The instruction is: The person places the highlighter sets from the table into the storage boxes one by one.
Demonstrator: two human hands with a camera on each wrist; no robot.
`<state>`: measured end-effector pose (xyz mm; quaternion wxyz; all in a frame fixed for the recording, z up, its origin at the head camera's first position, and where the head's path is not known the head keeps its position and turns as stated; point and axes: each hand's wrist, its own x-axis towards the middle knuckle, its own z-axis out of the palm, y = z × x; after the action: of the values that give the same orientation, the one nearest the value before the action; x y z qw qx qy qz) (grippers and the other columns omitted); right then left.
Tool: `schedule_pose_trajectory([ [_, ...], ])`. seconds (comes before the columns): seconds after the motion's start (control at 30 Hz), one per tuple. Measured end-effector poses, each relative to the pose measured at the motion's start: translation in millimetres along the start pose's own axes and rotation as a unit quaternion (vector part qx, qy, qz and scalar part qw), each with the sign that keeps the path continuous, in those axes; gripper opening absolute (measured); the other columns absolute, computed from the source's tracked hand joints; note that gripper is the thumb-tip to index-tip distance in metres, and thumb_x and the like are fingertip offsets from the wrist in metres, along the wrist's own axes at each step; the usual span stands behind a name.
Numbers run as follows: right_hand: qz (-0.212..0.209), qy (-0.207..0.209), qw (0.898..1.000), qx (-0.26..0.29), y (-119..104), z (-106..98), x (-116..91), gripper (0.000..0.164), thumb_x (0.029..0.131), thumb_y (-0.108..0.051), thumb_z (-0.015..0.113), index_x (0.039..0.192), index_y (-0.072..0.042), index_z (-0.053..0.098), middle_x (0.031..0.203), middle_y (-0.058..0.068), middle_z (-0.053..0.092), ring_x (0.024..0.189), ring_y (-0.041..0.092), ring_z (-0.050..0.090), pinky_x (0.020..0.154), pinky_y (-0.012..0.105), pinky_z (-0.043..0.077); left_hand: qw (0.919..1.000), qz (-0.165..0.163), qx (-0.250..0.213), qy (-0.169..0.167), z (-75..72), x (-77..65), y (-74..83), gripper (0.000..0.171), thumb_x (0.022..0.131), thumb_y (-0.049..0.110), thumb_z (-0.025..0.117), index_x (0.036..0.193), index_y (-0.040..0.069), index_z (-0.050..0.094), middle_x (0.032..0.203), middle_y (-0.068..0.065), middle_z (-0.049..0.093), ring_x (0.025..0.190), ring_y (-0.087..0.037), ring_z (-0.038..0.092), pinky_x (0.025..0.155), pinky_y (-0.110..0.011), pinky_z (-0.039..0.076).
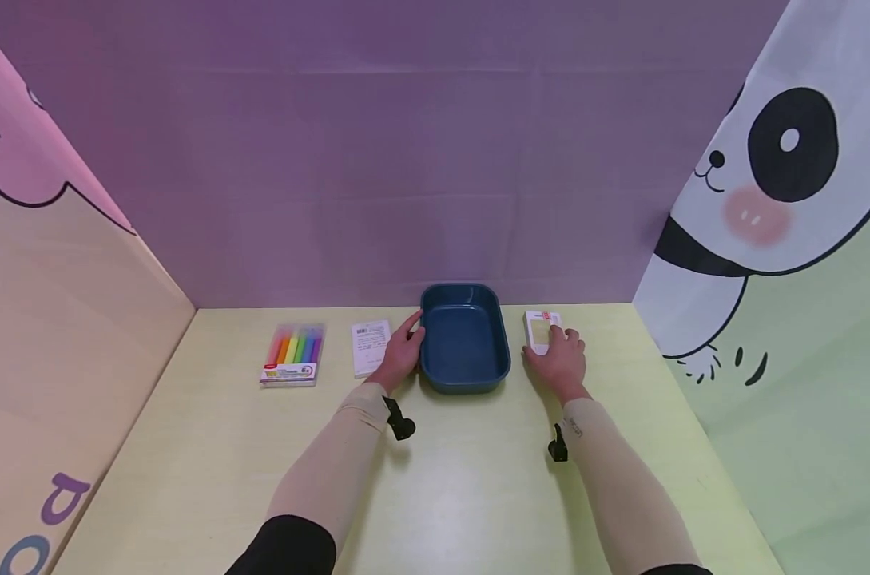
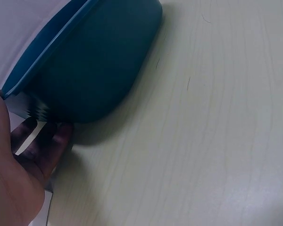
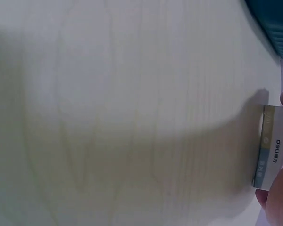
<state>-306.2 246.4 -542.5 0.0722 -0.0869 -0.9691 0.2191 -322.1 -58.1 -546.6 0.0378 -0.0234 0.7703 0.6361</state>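
A deep blue rectangular bin (image 1: 466,385) stands near the back of the table. My left hand (image 1: 400,353) touches the bin's left side, and in the left wrist view its fingers (image 2: 54,146) lie against the outer wall. To the right of the bin, my right hand (image 1: 562,367) holds a small white box (image 1: 540,326) with a yellowish panel on top. The right wrist view shows that box's printed side (image 3: 272,150) between the thumb and fingers. The hand covers part of its top.
Left of the bin lies a white printed card or packet (image 1: 368,345), partly behind the left hand. Further left is a clear pack of coloured markers (image 1: 291,370). A purple backdrop (image 1: 406,160) rises at the table's back edge, with printed panels on both sides.
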Motion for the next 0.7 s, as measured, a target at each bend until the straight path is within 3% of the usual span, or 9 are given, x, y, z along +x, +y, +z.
schedule_pose_trajectory([
  [0.3,0.024,0.010,0.999,0.021,-0.6,4.9,5.7,0.074,0.084,-0.047,0.065,0.135,0.003,0.043,0.127,0.030,0.039,0.111,0.044,0.038,0.091,0.054,0.038,0.9988,0.020,0.038,0.021,4.0,0.3,5.5,0.045,0.104,0.026,0.045,0.149,0.026,0.042,0.111,-0.015,0.061,0.062,-0.022,0.053,0.050,-0.030,0.043],
  [0.53,0.062,-0.022,0.997,0.049,-2.1,-0.9,5.9,0.083,0.083,-0.047,0.068,0.142,0.002,0.036,0.126,0.030,0.040,0.111,0.044,0.037,0.091,0.053,0.037,0.9979,0.024,0.055,0.025,4.0,-1.5,5.1,0.045,0.104,0.027,0.045,0.149,0.026,0.042,0.117,-0.014,0.060,0.090,-0.026,0.056,0.074,-0.035,0.044],
  [0.7,0.070,-0.022,0.995,0.066,-1.3,-2.1,5.1,0.085,0.080,-0.045,0.071,0.143,0.001,0.036,0.126,0.029,0.039,0.111,0.043,0.037,0.091,0.052,0.038,0.9979,0.020,0.057,0.024,4.4,-2.0,1.5,0.045,0.104,0.027,0.045,0.149,0.026,0.042,0.119,-0.015,0.060,0.097,-0.028,0.056,0.080,-0.041,0.045],
])
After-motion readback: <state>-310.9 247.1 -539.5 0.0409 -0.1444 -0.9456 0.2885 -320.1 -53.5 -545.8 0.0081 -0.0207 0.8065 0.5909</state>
